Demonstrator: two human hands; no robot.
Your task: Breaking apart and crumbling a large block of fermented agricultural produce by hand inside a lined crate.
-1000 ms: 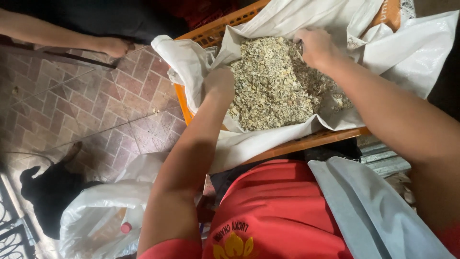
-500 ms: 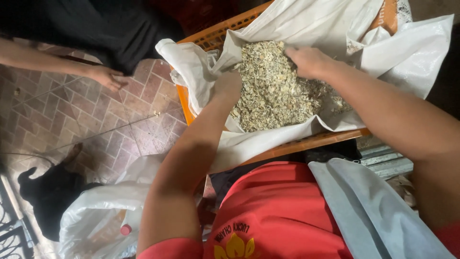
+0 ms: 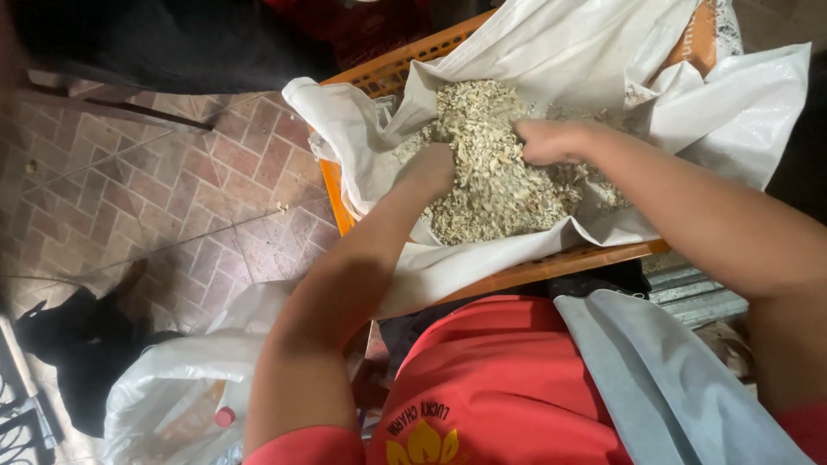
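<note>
- Head view: left hand (image 3: 428,170) is pressing, fingers curled, into a heap of pale dried chopped material (image 3: 495,185); whether it is gripping any cannot be told.
- Right hand (image 3: 551,140) is closing loosely on the same heap.
- Heap is lying in a white woven sack (image 3: 732,120) lining an orange plastic crate (image 3: 551,269).
- Crate is standing beside a brick-tiled floor (image 3: 164,189); a white plastic bag (image 3: 172,396) is lying below.
</note>
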